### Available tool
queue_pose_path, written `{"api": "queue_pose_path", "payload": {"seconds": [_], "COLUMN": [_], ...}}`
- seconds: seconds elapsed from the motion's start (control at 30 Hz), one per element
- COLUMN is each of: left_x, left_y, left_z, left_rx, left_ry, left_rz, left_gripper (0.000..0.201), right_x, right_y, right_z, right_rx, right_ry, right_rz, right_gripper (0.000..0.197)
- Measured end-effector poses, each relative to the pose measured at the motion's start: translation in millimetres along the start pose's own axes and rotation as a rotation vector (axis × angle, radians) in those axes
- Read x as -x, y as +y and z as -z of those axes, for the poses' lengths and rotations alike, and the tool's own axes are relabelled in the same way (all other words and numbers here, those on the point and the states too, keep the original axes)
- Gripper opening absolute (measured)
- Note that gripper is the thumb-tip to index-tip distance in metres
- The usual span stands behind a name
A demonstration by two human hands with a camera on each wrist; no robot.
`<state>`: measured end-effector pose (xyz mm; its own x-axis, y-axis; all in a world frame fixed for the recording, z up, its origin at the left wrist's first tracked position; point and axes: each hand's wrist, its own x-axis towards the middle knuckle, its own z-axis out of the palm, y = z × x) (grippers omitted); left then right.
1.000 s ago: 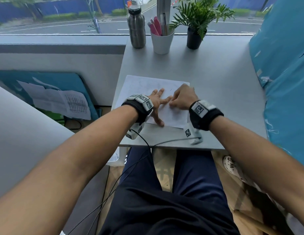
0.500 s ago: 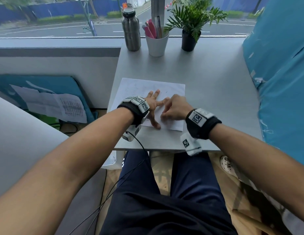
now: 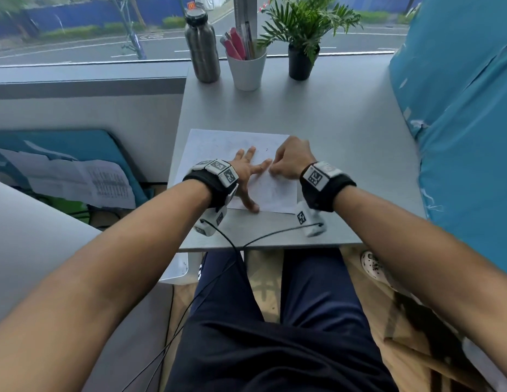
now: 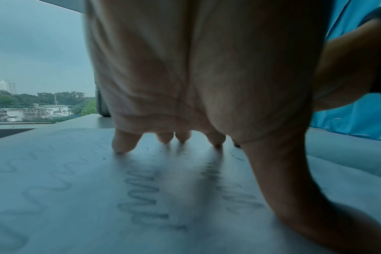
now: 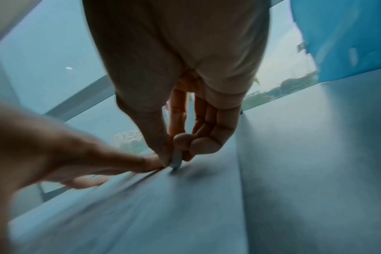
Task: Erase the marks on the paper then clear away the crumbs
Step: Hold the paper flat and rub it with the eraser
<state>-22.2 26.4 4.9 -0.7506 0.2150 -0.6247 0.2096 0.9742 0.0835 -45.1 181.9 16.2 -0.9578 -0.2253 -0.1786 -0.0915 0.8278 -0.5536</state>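
A white sheet of paper (image 3: 218, 145) lies near the front edge of the grey table (image 3: 345, 142). Faint pencil squiggles (image 4: 141, 194) cover it in the left wrist view. My left hand (image 3: 246, 171) presses flat on the paper with fingers spread. Just to its right, my right hand (image 3: 289, 162) has its fingers curled and pinches a small grey eraser (image 5: 176, 159), whose tip touches the paper beside the left index finger. A few dark crumbs (image 3: 267, 149) lie on the sheet.
At the table's back edge stand a steel bottle (image 3: 201, 46), a white cup of pens (image 3: 246, 66) and a potted plant (image 3: 301, 49). Blue fabric (image 3: 458, 123) borders the right side. Loose papers (image 3: 76, 179) lie on the floor to the left.
The right hand with the eraser has shifted a little back and forth across the paper beside the left index finger. The left hand stays pressed on the sheet.
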Motion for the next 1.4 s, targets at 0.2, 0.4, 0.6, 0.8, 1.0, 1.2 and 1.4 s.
{"api": "queue_pose_path", "payload": {"seconds": [0.2, 0.4, 0.6, 0.8, 1.0, 1.2, 1.4], "left_x": [-1.6, -3.9, -2.4, -3.4, -2.9, -2.0, -1.0], "left_y": [-2.7, -3.3, -2.5, -4.5, -3.0, -3.6, -1.8], "left_z": [-1.6, -2.2, -2.0, -3.9, -3.5, -1.9, -2.0], "left_rx": [0.019, 0.03, 0.032, 0.039, 0.043, 0.021, 0.017], "left_ry": [0.008, 0.001, 0.008, 0.023, 0.012, 0.005, -0.003], "left_rz": [-0.009, -0.008, -0.019, -0.024, -0.01, -0.009, -0.001], "left_gripper": [0.136, 0.134, 0.132, 0.132, 0.134, 0.134, 0.134], "right_x": [23.5, 17.7, 7.6, 38.7, -3.9, 36.5, 4.3], "right_y": [-0.6, 4.7, 3.7, 6.0, 12.4, 11.7, 16.5], "right_z": [-12.7, -10.3, -0.7, -16.0, 9.4, -11.0, 0.6], "right_rx": [0.023, 0.026, 0.057, 0.053, 0.069, 0.041, 0.029], "right_ry": [-0.143, -0.035, -0.063, -0.166, -0.024, -0.197, -0.02], "right_rz": [0.096, 0.149, 0.205, 0.326, 0.228, 0.314, 0.225], "right_gripper": [0.005, 0.003, 0.009, 0.006, 0.01, 0.008, 0.009]}}
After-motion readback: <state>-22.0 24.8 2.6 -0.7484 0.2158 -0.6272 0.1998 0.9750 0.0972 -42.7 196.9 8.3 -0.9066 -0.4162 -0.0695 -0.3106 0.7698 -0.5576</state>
